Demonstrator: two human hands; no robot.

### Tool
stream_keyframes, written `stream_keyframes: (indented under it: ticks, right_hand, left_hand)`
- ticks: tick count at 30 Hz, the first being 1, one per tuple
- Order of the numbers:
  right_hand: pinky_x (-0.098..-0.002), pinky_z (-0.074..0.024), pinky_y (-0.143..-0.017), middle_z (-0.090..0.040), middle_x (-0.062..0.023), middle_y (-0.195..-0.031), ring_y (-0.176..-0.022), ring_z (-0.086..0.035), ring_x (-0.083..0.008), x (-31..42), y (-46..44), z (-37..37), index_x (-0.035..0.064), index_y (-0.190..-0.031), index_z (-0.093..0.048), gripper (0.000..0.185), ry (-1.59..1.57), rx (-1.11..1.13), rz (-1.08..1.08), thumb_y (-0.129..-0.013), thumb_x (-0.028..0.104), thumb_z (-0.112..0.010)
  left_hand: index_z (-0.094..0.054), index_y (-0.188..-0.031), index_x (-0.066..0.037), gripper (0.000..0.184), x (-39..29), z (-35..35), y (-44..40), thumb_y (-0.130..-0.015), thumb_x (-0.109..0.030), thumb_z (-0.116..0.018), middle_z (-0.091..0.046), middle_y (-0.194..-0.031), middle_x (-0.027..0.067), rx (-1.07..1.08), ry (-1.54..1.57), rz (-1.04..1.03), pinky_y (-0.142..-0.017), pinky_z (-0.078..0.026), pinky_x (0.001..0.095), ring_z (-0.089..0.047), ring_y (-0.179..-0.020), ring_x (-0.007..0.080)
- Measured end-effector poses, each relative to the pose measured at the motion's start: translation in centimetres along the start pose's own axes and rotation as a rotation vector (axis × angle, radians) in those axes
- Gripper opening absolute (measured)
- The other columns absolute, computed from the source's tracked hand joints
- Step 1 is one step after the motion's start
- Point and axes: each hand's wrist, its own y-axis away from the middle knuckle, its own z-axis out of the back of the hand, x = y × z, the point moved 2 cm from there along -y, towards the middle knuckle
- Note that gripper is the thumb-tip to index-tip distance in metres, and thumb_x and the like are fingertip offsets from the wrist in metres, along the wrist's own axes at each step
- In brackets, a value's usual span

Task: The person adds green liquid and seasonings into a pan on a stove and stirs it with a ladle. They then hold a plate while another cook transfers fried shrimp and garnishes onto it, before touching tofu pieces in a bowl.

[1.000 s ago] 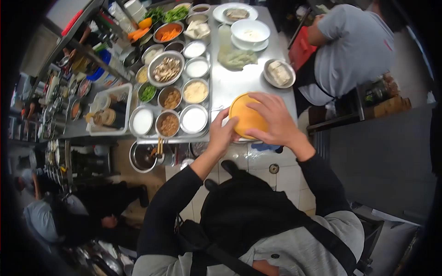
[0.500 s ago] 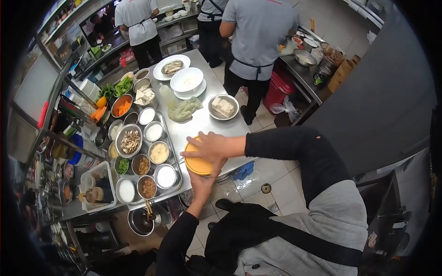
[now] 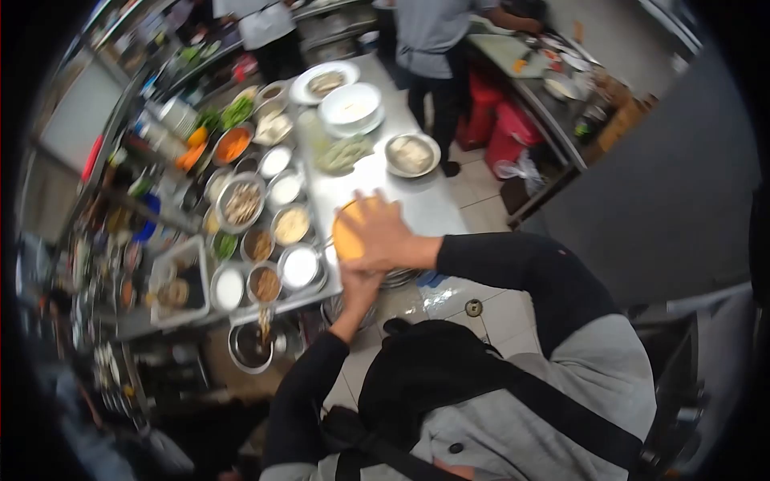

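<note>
A round yellow lid-like disc (image 3: 347,232) is at the near edge of the steel table, partly covered by both hands. My right hand (image 3: 378,232) lies over its top with fingers spread, blurred by motion. Below it, my left hand (image 3: 361,282) is wrapped round the near side of the yellow disc, its fingertips hidden. Whether a tub sits under the disc, I cannot tell. Left of my hands are a bowl of pale yellow paste (image 3: 292,225) and a bowl of white contents (image 3: 301,267).
Bowls of mushrooms (image 3: 241,203) and carrots (image 3: 233,146) stand on the left. Behind are a white bowl (image 3: 350,106), a greenish plastic bag (image 3: 343,154) and a metal bowl of pale blocks (image 3: 412,155). A co-worker (image 3: 433,40) stands past the table beside red bins (image 3: 513,132).
The view has shifted, so the table and bowls appear lower-contrast, blurred and displaced rightward and upward. Both hands stay on the yellow disc, and my right hand sits slightly higher in view.
</note>
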Motion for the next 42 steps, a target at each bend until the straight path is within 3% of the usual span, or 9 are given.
stream_keyframes:
  ticks: [6, 13, 17, 19, 23, 24, 28, 32, 42]
  right_hand:
    - [-0.0609, -0.0361, -0.110, -0.021, -0.0319, -0.158, -0.142, -0.030, -0.0516, -1.1, -1.7, 7.5, 0.0247, -0.160, -0.018, 0.137, 0.309, 0.467, 0.463, -0.049, 0.070, -0.085]
    - [-0.0505, -0.0480, -0.096, -0.046, -0.0345, -0.137, -0.113, -0.059, -0.0486, 1.5, -0.4, 6.3, 0.0063, -0.158, -0.019, 0.139, 0.083, 0.472, -0.285, -0.053, 0.077, -0.077]
    - [-0.0527, -0.0521, -0.093, -0.045, -0.0325, -0.142, -0.121, -0.053, -0.0509, -4.2, -3.9, 3.9, 0.0078, -0.156, -0.026, 0.138, 0.141, 0.402, 0.575, -0.050, 0.079, -0.078]
    - [-0.0548, -0.0515, -0.095, -0.043, -0.0310, -0.145, -0.123, -0.051, -0.0533, -3.9, -3.0, 4.3, 0.0155, -0.157, -0.027, 0.135, 0.109, 0.250, 0.667, -0.049, 0.078, -0.079]
    - [-0.0554, -0.0512, -0.092, -0.043, -0.0341, -0.142, -0.121, -0.053, -0.0527, -1.9, -1.1, 5.3, 0.0198, -0.160, -0.021, 0.118, 0.000, 0.289, 0.153, -0.067, 0.073, -0.072]
    - [-0.0526, -0.0555, -0.080, -0.052, -0.0362, -0.132, -0.105, -0.063, -0.0494, -3.1, -1.5, 4.2, 0.0032, -0.152, -0.036, 0.101, -0.133, 0.153, 0.124, -0.079, 0.066, -0.066]
    - [-0.0383, -0.0618, -0.064, -0.066, -0.0319, -0.114, -0.074, -0.073, -0.0382, -11.5, -3.7, 2.5, -0.0180, -0.110, -0.063, 0.060, -0.754, 0.827, -0.192, -0.083, 0.036, -0.065]
    - [-0.0387, -0.0642, -0.065, -0.069, -0.0271, -0.103, -0.078, -0.074, -0.0331, -13.5, 0.6, 0.2, -0.0174, -0.110, -0.060, 0.046, -1.483, 0.990, -0.401, -0.077, 0.014, -0.059]
    - [-0.0401, -0.0629, -0.068, -0.069, -0.0220, -0.097, -0.076, -0.073, -0.0282, -16.8, 9.2, 6.2, -0.0091, -0.115, -0.051, 0.038, -1.723, 0.649, -0.564, -0.082, 0.009, -0.056]
  left_hand:
    - [-0.027, -0.149, 0.002, 0.104, -6.7, 0.6, 0.3, -0.072, -0.029, -0.090, -0.052, -0.137, 0.0197, -0.216, -0.104, -0.200, -0.103, -0.046, 0.0394, -0.055, -0.125, 0.0305]
    - [-0.018, -0.153, 0.000, 0.115, -7.4, 0.1, 0.8, -0.069, -0.032, -0.091, -0.049, -0.138, 0.0244, -0.203, -0.071, -0.085, -0.104, -0.045, 0.0440, -0.053, -0.127, 0.0390]
    - [-0.032, -0.143, -0.001, 0.099, -5.9, 0.1, 0.0, -0.070, -0.030, -0.092, -0.056, -0.133, 0.0181, -0.206, -0.151, -0.168, -0.099, -0.048, 0.0386, -0.059, -0.120, 0.0286]
    - [-0.034, -0.142, 0.001, 0.096, -3.8, -0.6, -0.4, -0.071, -0.028, -0.092, -0.056, -0.132, 0.0167, -0.236, -0.106, -0.242, -0.100, -0.048, 0.0380, -0.058, -0.119, 0.0267]
    - [-0.036, -0.142, 0.001, 0.096, -2.4, -1.5, -0.1, -0.069, -0.025, -0.093, -0.055, -0.132, 0.0152, -0.161, -0.057, -0.122, -0.103, -0.044, 0.0366, -0.056, -0.119, 0.0253]
    - [-0.036, -0.142, 0.002, 0.096, -2.7, -1.7, 0.0, -0.069, -0.025, -0.094, -0.055, -0.132, 0.0148, -0.129, -0.047, -0.098, -0.103, -0.044, 0.0363, -0.055, -0.119, 0.0252]
    - [-0.035, -0.145, 0.001, 0.106, -7.9, 0.7, 2.7, -0.065, -0.039, -0.092, -0.039, -0.144, 0.0216, -0.113, -0.318, -0.079, -0.116, -0.027, 0.0435, -0.033, -0.140, 0.0376]
    - [-0.035, -0.146, -0.004, 0.054, -9.4, 0.3, 3.5, -0.101, -0.027, -0.053, -0.061, -0.120, 0.0122, -0.052, 0.475, 0.464, -0.063, -0.057, 0.0278, -0.071, -0.090, 0.0212]
    - [-0.033, -0.152, -0.002, 0.075, -18.7, -4.9, -1.7, -0.083, -0.006, -0.063, -0.057, -0.129, 0.0179, 0.052, 0.453, 0.454, -0.058, -0.061, 0.0266, -0.070, -0.094, 0.0246]
